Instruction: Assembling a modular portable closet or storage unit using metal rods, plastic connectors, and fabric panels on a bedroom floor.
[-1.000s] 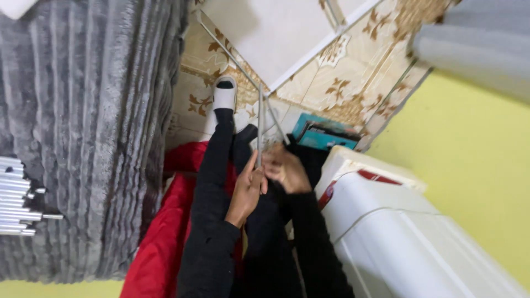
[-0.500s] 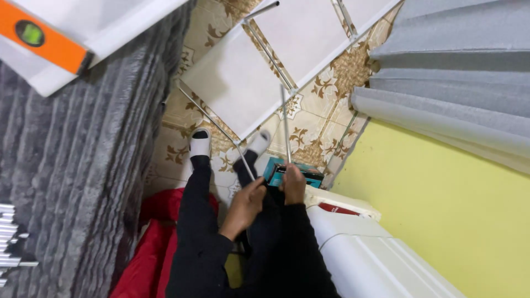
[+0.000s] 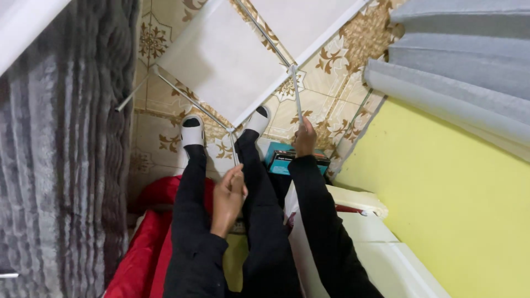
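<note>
So the thing in hand here is a shelf frame [image 3: 221, 60]: thin metal rods with white fabric panels stretched between them, standing on the patterned tile floor [image 3: 165, 132] just beyond the person's feet. The left hand [image 3: 229, 193] is wrapped around one of the near upright rods [image 3: 234, 160], fingers closed on it. The right hand [image 3: 305, 138] is gripping the other rod [image 3: 297, 99], the one running down from the corner joint further right.

Looks to me like the step is mid-assembly, steadying or seating these two legs into their corner connectors. I'd guess the next move needs both rods kept parallel and pushed straight, since thin tubes like that could bend or pop out of the joints.

Around it: white socks [image 3: 192, 131], a teal box [image 3: 287, 160] on the floor near the right hand, grey curtain [image 3: 61, 165] on the left, yellow wall [image 3: 441, 193] on the right, something red [image 3: 143, 243] down near-left.
</note>
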